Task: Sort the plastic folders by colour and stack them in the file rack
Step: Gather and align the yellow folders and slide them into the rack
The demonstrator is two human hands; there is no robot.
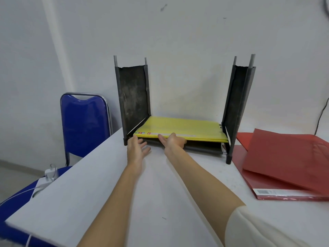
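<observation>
A black file rack [133, 97] with two upright side panels stands at the far edge of the white table [106, 184]. A stack of yellow plastic folders [183, 128] lies flat on its bottom level. My right hand [173, 141] rests against the front edge of the yellow stack, thumb on top, fingers underneath. My left hand [136, 148] hovers open just in front of the rack's left post, holding nothing. Red plastic folders [284, 161] lie in a loose pile on the table to the right of the rack.
A blue chair [83, 122] stands behind the table's left corner, against the white wall. A white charger and cable [50, 173] lie on a blue seat at the left. A black cable [322, 114] hangs at the right wall.
</observation>
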